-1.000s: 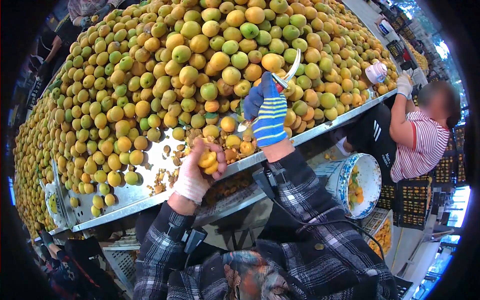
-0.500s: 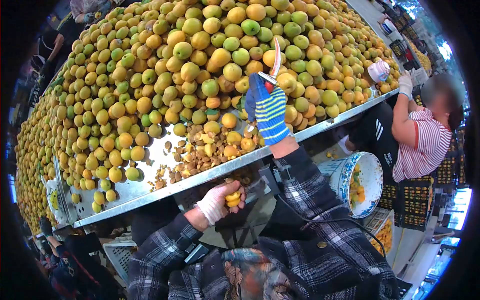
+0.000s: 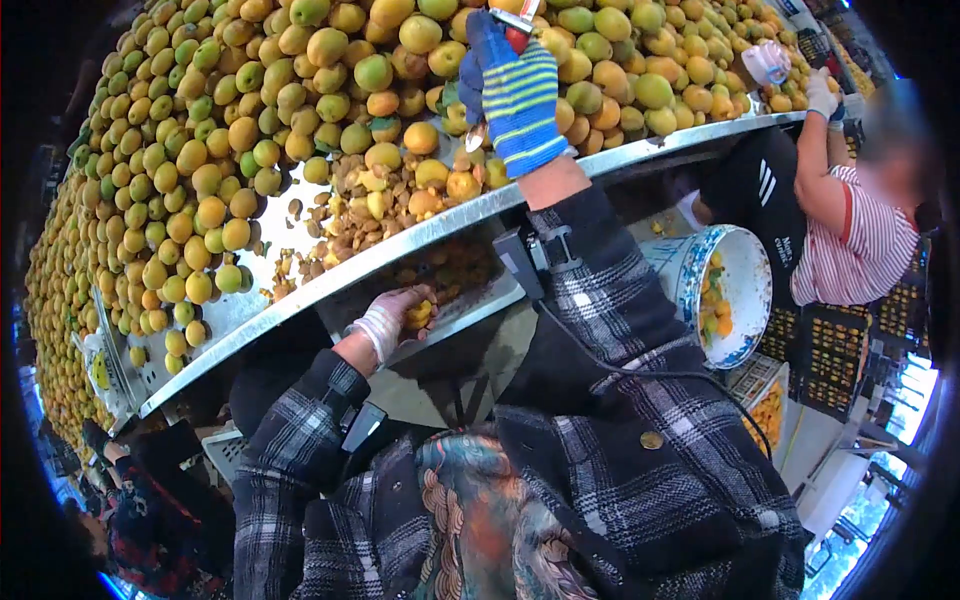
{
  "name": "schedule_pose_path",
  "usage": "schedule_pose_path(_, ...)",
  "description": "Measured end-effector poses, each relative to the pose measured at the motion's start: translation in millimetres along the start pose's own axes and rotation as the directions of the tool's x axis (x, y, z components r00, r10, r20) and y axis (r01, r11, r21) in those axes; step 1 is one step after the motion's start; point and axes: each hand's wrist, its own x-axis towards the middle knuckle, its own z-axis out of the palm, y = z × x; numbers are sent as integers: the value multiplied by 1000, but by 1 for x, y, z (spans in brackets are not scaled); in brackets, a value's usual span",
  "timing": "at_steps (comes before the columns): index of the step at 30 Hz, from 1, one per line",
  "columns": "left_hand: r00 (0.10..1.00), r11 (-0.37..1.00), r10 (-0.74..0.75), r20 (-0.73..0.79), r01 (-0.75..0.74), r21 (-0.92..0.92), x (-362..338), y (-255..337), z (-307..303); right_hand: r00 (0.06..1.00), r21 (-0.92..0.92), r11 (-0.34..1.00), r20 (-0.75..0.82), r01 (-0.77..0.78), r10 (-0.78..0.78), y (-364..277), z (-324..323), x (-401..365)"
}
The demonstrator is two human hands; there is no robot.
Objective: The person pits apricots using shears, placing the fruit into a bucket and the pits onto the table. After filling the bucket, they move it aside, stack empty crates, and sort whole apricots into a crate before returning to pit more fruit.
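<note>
My left hand (image 3: 398,316), in a pale thin glove, is closed around a yellow cut apricot (image 3: 418,315) just below the table's metal rim (image 3: 400,247). My right hand (image 3: 522,100) wears a blue, yellow-striped glove and is closed on a knife (image 3: 515,22) with some red on it; the top edge of the view cuts off its blade. This hand is raised over the heap of whole apricots (image 3: 340,75). Between my hands, on the metal tabletop, lies a pile of brown pits and apricot pieces (image 3: 375,205). A shiny metal piece shows beside the right glove's lower edge.
Under the rim sits a tray of dark fruit scraps (image 3: 450,275). On the right are a blue-and-white bucket (image 3: 735,295) with fruit pieces, a crate (image 3: 765,400) and a seated person in a striped shirt (image 3: 850,240). A pink-white container (image 3: 766,62) rests on the heap.
The whole view has shifted, so the table appears higher. My left hand has moved left, still holding the apricot. My right hand still grips the knife, now nearer the top edge.
</note>
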Motion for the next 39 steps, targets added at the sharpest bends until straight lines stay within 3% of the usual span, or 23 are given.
schedule_pose_path(1,1000,1000,-9,-7,9,2,0,-8,-2,936,-337,875,83,349,-341,10,12,14)
schedule_pose_path(2,991,997,-50,-121,43,-60,1,-15,-2,984,362,930,178,-65,-1,5,-4,13)
schedule_pose_path(3,970,990,-88,-228,61,-123,4,-17,-2,998,170,985,51,-37,29,6,-10,9)
schedule_pose_path(5,974,985,-86,-212,52,-163,11,-27,-12,994,-156,988,-112,-10,-7,-6,-7,1)
schedule_pose_path(8,973,993,-61,-225,35,-116,5,-24,-9,993,-83,994,-99,-72,63,-10,-8,-4)
schedule_pose_path(9,982,998,-37,-186,27,-53,2,-21,-5,995,-148,989,-92,18,-32,-5,-10,0)
schedule_pose_path(12,988,1000,-7,-156,6,-7,10,-28,-6,993,-20,995,-73,-94,93,-13,-2,-7)
schedule_pose_path(13,987,1000,-3,-163,-1,-23,14,-37,-9,990,-97,989,-92,-115,106,-11,-2,-4)
schedule_pose_path(14,985,999,-30,-170,26,-25,19,-45,-13,998,-93,995,-55,-30,25,3,-2,4)
schedule_pose_path(16,961,987,-20,-274,-24,-157,34,-56,-22,959,-19,963,-98,-270,267,11,-13,17)
schedule_pose_path(20,935,935,-131,-328,7,-355,33,-46,-20,991,-262,956,-40,-130,124,-38,-13,-15)
schedule_pose_path(21,931,936,-146,-334,21,-350,32,-42,-22,996,-293,952,-36,-91,84,-37,-16,-16)
schedule_pose_path(25,859,983,-64,-508,142,116,38,-31,-32,999,-403,915,-30,0,-13,-34,-30,-14)
schedule_pose_path(26,811,932,-45,-584,245,268,40,-26,-38,999,-427,904,-28,18,-33,-31,-32,-13)
schedule_pose_path(27,876,598,192,-442,253,761,88,-58,-130,998,-449,893,-26,35,-52,-29,-35,-12)
schedule_pose_path(28,876,596,194,-441,252,763,80,-46,-113,997,-467,883,-25,50,-70,-26,-37,-10)
schedule_pose_path(30,789,58,531,-310,332,942,63,-17,-67,995,-504,861,-22,76,-101,-21,-42,-7)
schedule_pose_path(31,872,-186,437,-222,329,926,93,-26,-119,993,-524,848,-20,87,-115,-19,-44,-4)
schedule_pose_path(32,871,-183,441,-215,322,929,102,-30,-130,991,-544,833,-17,101,-132,-15,-47,-2)
schedule_pose_path(34,744,-350,667,-40,360,865,113,-33,-146,980,-506,843,20,181,-199,2,-52,4)
schedule_pose_path(35,784,-308,616,-75,327,893,81,-8,-87,978,-538,822,22,188,-209,3,-53,2)
schedule_pose_path(36,792,-121,585,-172,295,948,76,3,-71,976,-571,798,26,193,-217,-5,-52,-8)
schedule_pose_path(39,775,-75,620,-124,215,974,93,16,-61,991,-226,965,-32,-135,131,-36,-49,-36)
